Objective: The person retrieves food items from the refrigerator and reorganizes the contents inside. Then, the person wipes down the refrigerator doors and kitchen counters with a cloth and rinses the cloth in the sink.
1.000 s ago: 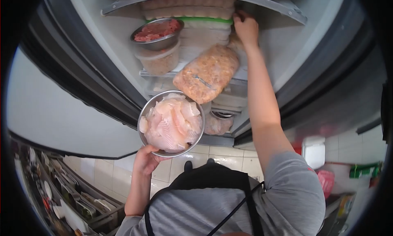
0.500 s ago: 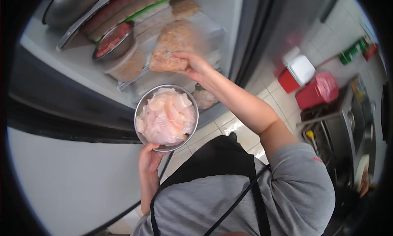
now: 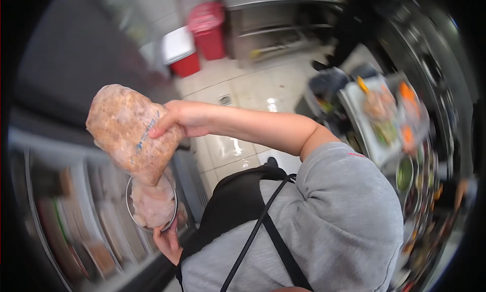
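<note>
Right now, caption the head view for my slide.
Right hand grips a filled bag; left hand holds a metal bowl of pale slices.

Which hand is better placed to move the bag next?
Probably the right hand: its fingers grasp the bag, while the left hand is occupied holding the bowl, which the bag partly hides in this view.
</note>
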The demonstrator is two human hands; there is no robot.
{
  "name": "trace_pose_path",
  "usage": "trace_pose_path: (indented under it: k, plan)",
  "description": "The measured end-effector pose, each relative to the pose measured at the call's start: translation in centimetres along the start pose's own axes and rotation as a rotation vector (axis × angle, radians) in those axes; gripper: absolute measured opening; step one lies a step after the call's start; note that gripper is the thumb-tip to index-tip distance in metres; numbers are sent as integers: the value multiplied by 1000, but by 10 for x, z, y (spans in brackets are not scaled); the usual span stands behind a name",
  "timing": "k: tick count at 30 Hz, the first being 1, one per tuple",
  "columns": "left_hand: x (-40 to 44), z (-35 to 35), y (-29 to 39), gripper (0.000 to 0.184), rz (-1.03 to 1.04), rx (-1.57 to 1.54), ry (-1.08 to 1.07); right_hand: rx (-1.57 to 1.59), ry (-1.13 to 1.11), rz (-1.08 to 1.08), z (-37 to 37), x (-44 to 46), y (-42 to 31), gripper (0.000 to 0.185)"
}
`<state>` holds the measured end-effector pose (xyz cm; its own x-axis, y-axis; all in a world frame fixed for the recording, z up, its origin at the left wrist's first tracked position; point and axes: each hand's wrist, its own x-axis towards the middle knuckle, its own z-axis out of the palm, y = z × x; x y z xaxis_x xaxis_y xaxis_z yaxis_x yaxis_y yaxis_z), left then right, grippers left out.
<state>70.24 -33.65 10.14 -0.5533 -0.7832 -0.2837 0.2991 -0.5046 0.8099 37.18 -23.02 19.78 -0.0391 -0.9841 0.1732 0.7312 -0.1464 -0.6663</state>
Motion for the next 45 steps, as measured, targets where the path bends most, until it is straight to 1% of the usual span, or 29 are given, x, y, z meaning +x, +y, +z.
trace_pose_path:
  k: [2,3,4,5,6,8,10,12,13,14,16,17,18,19,20,22,24,26,28,30,32,34,35,39,41,42,44,45]
  plan:
    - [-15,27,6,66,-134,32,-112,-157,187,-203,13,-84,-17,39]
    - [-26,40,13,66,-189,68,-177,-202,305,-262,26,-124,-20,41]
    - [-37,52,20,66,-252,108,-205,-204,371,-314,40,-162,-21,41]
    - [-42,64,25,66,-316,142,-230,-196,503,-376,52,-196,-20,42]
    - [-11,36,30,66,-363,132,-251,-195,619,-393,50,-181,4,42]
    - [-6,46,20,66,-475,183,-382,-266,872,-469,71,-249,20,43]
    - [1,65,1,68,-546,245,-489,-214,1017,-576,92,-308,46,42]
    - [-38,121,-16,69,-644,334,-660,-127,1194,-714,133,-391,59,40]
    - [51,132,-76,70,-720,324,-740,-101,1363,-693,61,-371,70,41]
    - [49,151,-87,70,-740,334,-765,-65,1471,-714,71,-394,83,41]
    - [45,188,-109,72,-817,438,-895,-42,1590,-833,90,-433,105,43]
    - [42,205,-120,72,-825,443,-911,-60,1653,-915,102,-445,109,41]
    - [40,224,-131,72,-869,455,-978,-80,1710,-999,112,-456,109,39]
    - [37,246,-142,73,-908,467,-1045,-64,1748,-1048,117,-469,107,39]
    - [34,266,-155,73,-906,467,-1059,-49,1785,-1094,117,-483,108,39]
    - [20,309,-177,73,-927,469,-1152,-39,1848,-1161,114,-513,104,38]
    - [12,358,-206,73,-992,459,-1240,-43,1849,-1290,99,-543,98,39]
    - [-20,417,-229,66,-948,466,-1374,-13,1834,-1332,83,-578,86,39]
    - [-50,474,-255,64,-950,423,-1456,0,1815,-1368,66,-609,69,39]
    - [-81,532,-283,62,-1035,380,-1466,52,1863,-1396,44,-638,53,40]
    - [-106,587,-319,61,-1032,414,-1515,59,1870,-1406,14,-668,41,39]
    - [-129,629,-350,61,-972,474,-1577,171,1907,-1482,-20,-689,38,37]
    - [-137,649,-372,59,-993,512,-1532,277,1834,-1556,-34,-696,37,40]
    - [-168,702,-453,52,-993,644,-1536,397,1829,-1601,-43,-684,45,44]
    - [-179,716,-484,49,-980,789,-1561,301,1749,-1522,-23,-670,50,47]
    - [-182,722,-501,49,-985,798,-1559,311,1752,-1524,-13,-666,52,47]
    - [-187,728,-531,48,-1048,911,-1589,273,1819,-1371,8,-659,55,47]
    - [-193,726,-542,46,-1016,939,-1583,280,1825,-1372,16,-655,58,47]
